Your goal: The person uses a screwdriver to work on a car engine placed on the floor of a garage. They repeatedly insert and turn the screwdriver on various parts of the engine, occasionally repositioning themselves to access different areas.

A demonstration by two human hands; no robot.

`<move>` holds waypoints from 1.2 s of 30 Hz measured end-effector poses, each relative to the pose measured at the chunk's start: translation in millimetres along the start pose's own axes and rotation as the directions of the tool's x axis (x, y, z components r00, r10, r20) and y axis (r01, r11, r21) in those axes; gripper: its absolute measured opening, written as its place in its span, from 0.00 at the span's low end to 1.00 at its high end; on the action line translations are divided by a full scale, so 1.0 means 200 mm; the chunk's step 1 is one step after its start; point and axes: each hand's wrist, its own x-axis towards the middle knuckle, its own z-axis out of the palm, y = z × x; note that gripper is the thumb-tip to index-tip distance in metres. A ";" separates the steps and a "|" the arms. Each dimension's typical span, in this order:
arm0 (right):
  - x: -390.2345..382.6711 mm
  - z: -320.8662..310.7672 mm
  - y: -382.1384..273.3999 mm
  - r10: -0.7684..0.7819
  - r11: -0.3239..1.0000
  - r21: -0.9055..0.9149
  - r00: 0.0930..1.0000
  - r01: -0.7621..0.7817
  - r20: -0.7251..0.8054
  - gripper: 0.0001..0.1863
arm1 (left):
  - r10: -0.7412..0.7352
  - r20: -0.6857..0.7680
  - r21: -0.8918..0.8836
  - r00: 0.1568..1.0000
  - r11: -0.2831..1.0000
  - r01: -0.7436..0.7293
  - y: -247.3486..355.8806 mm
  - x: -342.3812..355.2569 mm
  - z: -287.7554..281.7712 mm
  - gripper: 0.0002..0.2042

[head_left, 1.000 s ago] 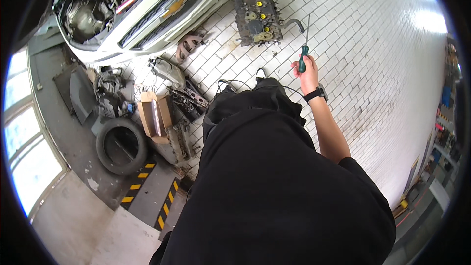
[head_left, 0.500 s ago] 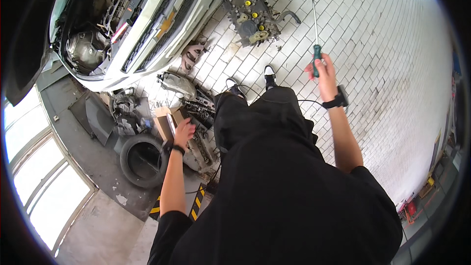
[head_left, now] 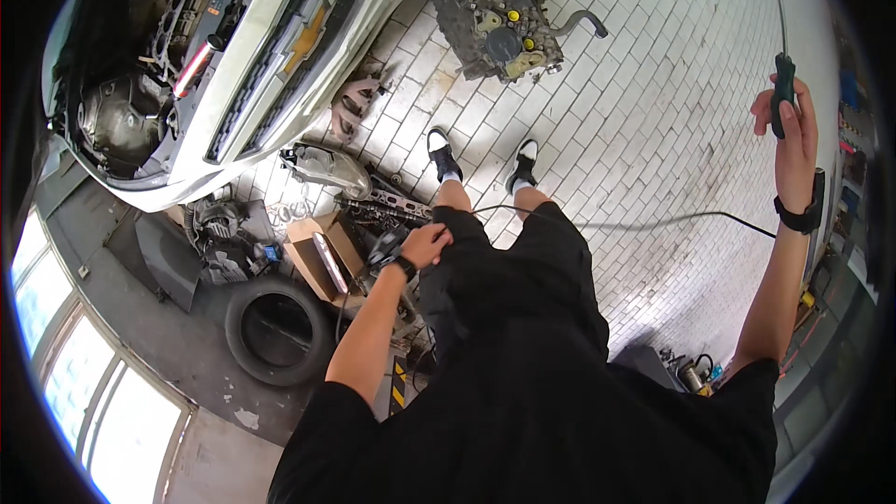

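Raised out to the far right, my right hand (head_left: 796,142) is closed around the dark green handle of a long screwdriver (head_left: 783,93). Its thin metal shaft points away from me, toward the upper edge. My left hand (head_left: 427,245) hangs low beside my left thigh, the fingers loosely bent and a little apart, with nothing visible in them. Both wrists wear black bands, and a thin black cable (head_left: 644,224) runs across in front of my legs to the right wrist. Beyond my feet an engine (head_left: 499,23) with several yellow round plugs rests on the tiled floor.
A white car (head_left: 308,47) with its hood up stands at the upper left. Near my left arm lie a cardboard box (head_left: 301,250), a tire (head_left: 245,327), a headlight (head_left: 327,168) and other car parts. Bottles and tools (head_left: 693,373) sit behind my right side.
My right hand has carried the screwdriver farther right. My left hand has come in from near the cardboard box to beside my thigh. My feet have shifted, and the view has turned.
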 end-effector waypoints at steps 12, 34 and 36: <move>-0.38 1.08 0.81 0.280 0.874 0.389 0.956 -0.291 0.088 0.17 | -0.081 -0.465 0.023 0.882 0.994 0.103 -0.19 -0.15 -0.08 0.09; -0.43 2.44 1.77 -0.050 0.575 0.725 0.869 -0.378 0.492 0.15 | -0.246 0.294 0.806 0.924 0.583 -0.102 -0.02 1.16 0.23 0.51; -0.34 2.67 1.94 -0.099 0.611 0.704 0.848 -0.361 0.521 0.15 | -0.350 0.179 0.855 0.920 0.517 0.030 -0.14 1.48 -0.03 0.47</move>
